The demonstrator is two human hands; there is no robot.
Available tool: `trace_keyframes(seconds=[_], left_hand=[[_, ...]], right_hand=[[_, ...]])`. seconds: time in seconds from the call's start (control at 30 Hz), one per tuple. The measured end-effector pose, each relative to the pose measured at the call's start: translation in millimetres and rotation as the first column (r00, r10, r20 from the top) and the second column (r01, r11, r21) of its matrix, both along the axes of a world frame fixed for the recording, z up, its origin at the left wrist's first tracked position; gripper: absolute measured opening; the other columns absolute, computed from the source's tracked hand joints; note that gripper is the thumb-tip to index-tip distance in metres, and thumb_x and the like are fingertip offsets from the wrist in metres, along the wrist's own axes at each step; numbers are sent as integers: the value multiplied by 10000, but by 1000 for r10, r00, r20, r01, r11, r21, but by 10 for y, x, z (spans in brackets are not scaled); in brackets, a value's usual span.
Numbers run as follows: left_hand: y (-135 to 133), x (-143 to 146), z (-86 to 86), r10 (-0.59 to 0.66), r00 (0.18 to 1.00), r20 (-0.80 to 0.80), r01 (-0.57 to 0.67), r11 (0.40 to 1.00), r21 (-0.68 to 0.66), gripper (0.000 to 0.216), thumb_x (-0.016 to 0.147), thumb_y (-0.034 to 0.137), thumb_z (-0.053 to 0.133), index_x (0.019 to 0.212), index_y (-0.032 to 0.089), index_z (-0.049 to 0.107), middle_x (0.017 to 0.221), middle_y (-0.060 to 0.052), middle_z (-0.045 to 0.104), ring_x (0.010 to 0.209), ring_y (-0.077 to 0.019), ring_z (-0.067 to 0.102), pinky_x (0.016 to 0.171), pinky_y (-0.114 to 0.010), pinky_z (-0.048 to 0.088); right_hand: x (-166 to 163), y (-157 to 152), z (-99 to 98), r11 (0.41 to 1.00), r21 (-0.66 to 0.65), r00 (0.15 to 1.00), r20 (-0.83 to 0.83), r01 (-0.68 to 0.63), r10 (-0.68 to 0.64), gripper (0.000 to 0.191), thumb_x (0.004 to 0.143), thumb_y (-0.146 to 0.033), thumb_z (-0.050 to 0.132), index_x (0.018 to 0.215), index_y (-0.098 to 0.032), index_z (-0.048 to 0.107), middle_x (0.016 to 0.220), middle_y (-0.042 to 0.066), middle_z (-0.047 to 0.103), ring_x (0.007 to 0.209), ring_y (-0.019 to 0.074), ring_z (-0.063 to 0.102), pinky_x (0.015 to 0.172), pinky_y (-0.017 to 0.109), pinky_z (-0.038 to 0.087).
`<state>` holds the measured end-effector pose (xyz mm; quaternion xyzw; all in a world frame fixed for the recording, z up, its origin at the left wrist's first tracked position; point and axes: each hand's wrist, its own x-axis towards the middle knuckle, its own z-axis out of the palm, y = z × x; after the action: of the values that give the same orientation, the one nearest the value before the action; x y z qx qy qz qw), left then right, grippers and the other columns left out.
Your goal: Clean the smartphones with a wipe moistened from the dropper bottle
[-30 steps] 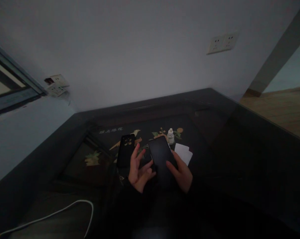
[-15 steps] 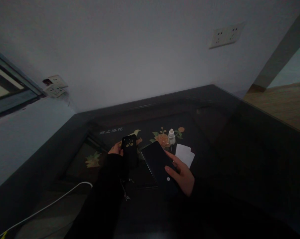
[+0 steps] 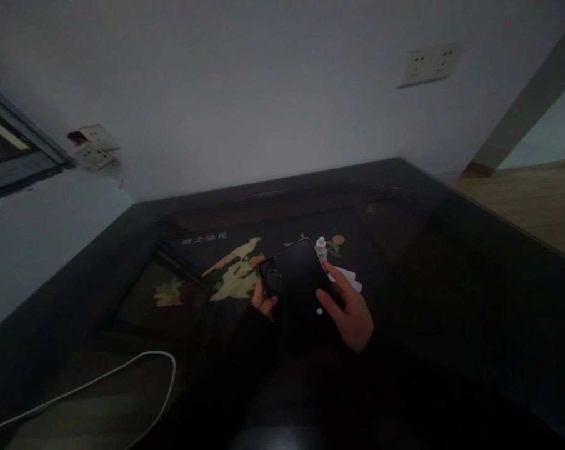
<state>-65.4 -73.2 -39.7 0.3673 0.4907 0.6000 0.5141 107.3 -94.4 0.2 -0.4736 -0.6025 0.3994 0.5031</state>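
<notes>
My right hand [image 3: 350,312] is closed around the right edge of a dark smartphone [image 3: 304,275], its thumb over the front. A small striped round mark glows low on the dark screen. Left of the phone, my left hand [image 3: 264,302] grips a black phone case [image 3: 269,275], seen from its inner side with the camera cutout at the top. The phone overlaps the right part of the case; whether the two touch I cannot tell. Behind the phone stands a small clear bottle [image 3: 320,247] with a white cap, partly hidden. White cards [image 3: 350,275] lie by my right fingers.
The dark glossy table [image 3: 418,250] bears a printed bird [image 3: 240,250], flowers and lettering. A white cable [image 3: 109,375] loops across the left front. Wall sockets [image 3: 430,64] are at upper right, with more sockets [image 3: 95,147] at left.
My left hand has brought the case rightward to the phone, which now covers part of it. The phone has turned more upright and shifted slightly up. The view has shifted a little.
</notes>
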Motion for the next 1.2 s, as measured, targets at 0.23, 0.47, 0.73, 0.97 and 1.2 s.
trace_keyframes(seconds=[0.23, 0.47, 0.73, 0.97, 1.2], left_hand=[[-132, 242, 188, 21, 974, 225, -35, 998, 59, 599, 634, 254, 622, 1209, 240, 454, 1202, -30, 584, 1192, -234, 474, 994, -322, 375], [-203, 320, 286, 10, 957, 289, -32, 997, 74, 678, 642, 255, 640, 1273, 234, 393, 1256, -46, 548, 1182, -231, 484, 974, -319, 393], [-262, 353, 324, -14, 955, 295, -13, 996, 89, 551, 659, 233, 653, 1170, 246, 447, 1077, -2, 637, 1016, -185, 585, 880, -283, 436], [-298, 293, 363, 35, 990, 140, -52, 991, 120, 518, 683, 305, 677, 1154, 210, 481, 1058, -18, 645, 1002, -163, 589, 861, -243, 448], [-284, 149, 471, -11, 1000, 19, 12, 998, -54, 677, 636, 348, 722, 1227, 171, 444, 1071, -89, 647, 987, -252, 607, 848, -363, 485]], right_hand=[[-15, -18, 27, 996, 78, 995, 93, -52, 45, 490, 852, -307, 469, 1322, -197, 384, 1325, 81, 480, 1182, 222, 487, 974, 396, 407], [-37, -56, 83, 993, 76, 990, 119, -89, 79, 486, 838, -285, 484, 1307, -202, 387, 1299, 95, 502, 1154, 241, 510, 954, 411, 420], [-60, -103, 125, 975, -16, 967, 124, -223, 224, 492, 824, -288, 503, 1282, -182, 359, 1052, 92, 645, 832, 210, 649, 724, 340, 511], [-17, -40, 210, 982, 103, 772, 633, -159, 59, 442, 871, -359, 424, 1293, -227, 433, 669, 22, 661, 580, 187, 629, 544, 277, 460], [28, 28, 175, 962, -35, 753, 614, -272, 236, 602, 863, -394, 453, 1407, -259, 235, 720, 37, 676, 648, 222, 650, 610, 351, 506]])
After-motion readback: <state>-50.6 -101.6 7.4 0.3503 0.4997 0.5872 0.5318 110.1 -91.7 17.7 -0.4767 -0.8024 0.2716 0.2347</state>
